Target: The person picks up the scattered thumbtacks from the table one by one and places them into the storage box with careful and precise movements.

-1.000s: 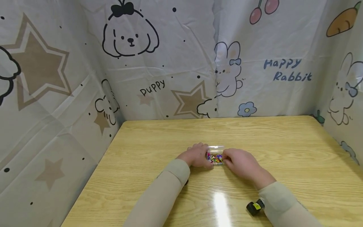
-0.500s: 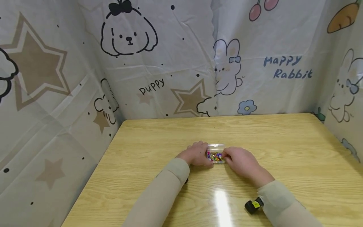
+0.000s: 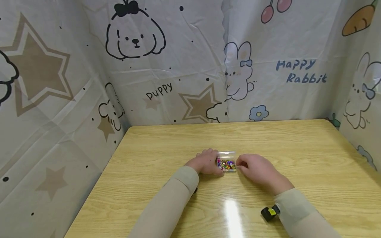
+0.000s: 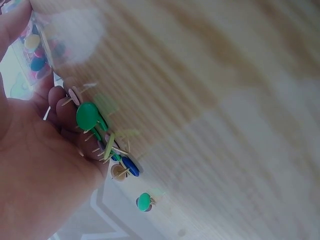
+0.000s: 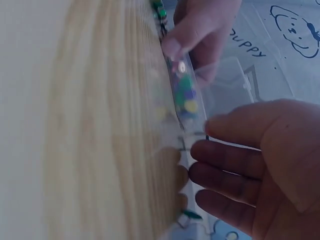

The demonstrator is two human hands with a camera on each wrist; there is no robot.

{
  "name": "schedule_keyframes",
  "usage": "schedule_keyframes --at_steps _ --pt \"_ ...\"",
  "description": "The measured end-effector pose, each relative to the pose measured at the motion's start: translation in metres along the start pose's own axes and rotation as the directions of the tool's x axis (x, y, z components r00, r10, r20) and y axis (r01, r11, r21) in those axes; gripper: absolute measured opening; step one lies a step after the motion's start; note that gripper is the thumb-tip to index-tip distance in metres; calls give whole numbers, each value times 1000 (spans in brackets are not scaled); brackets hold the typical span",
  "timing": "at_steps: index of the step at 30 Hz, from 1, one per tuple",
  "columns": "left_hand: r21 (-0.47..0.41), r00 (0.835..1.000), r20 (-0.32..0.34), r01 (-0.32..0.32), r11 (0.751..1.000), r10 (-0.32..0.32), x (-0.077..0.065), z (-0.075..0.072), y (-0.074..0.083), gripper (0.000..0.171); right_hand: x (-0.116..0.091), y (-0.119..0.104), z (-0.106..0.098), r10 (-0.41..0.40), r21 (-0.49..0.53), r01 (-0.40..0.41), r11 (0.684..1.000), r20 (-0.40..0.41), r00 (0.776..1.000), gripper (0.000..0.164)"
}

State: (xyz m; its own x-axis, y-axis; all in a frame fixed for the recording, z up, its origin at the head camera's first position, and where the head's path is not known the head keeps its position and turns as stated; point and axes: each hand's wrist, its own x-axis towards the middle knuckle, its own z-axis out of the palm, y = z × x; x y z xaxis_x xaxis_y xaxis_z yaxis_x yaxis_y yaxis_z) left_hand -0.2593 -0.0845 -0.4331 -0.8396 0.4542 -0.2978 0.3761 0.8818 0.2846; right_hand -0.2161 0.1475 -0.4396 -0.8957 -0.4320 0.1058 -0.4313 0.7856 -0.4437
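A small clear plastic box (image 3: 226, 165) of multicoloured thumbtacks stands on the table, its clear lid (image 3: 226, 153) raised at the back. My left hand (image 3: 205, 162) grips its left side. In the left wrist view, several loose tacks, among them a large green tack (image 4: 88, 116), lie against that hand's fingers; one green tack (image 4: 144, 201) lies apart. Just right of the box is my right hand (image 3: 257, 170), thumb and index finger near its edge. The right wrist view shows its other fingers (image 5: 225, 172) loosely extended, with nothing visible in them.
The wooden table (image 3: 166, 142) stretches around both hands. White printed curtains (image 3: 178, 66) rise behind it and at the sides. A small green piece (image 5: 191, 214) shows beside the right hand's fingers. A black device (image 3: 269, 213) is strapped below the right wrist.
My right hand has drawn slightly to the right, away from the box's edge, where its fingertips were before. My left hand and the box have stayed in place.
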Motion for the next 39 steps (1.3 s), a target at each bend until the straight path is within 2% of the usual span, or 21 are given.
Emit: schedule_keyframes --at_steps 6,13,20,28,34,39 --pt "2 1000 3 11 1000 -11 -1 1 1 76 -4 9 -14 -25 -6 26 1000 94 995 7" --pt "-2 1000 9 5 1000 -5 -1 2 1 78 -12 17 -24 -14 22 10 1000 192 981 9" --pt "-29 1000 16 11 1000 -11 -2 1 2 78 -20 20 -34 -2 25 -4 1000 266 964 18" --pt "-30 1000 11 19 999 -19 -3 -2 2 78 -22 20 -40 5 48 -21 999 308 951 23" --pt "-30 1000 11 15 999 -14 -2 0 2 75 -24 18 -38 37 88 -73 993 356 934 27" --pt "-24 1000 10 12 1000 -12 -2 -1 2 75 -25 20 -37 29 82 -61 995 339 940 27"
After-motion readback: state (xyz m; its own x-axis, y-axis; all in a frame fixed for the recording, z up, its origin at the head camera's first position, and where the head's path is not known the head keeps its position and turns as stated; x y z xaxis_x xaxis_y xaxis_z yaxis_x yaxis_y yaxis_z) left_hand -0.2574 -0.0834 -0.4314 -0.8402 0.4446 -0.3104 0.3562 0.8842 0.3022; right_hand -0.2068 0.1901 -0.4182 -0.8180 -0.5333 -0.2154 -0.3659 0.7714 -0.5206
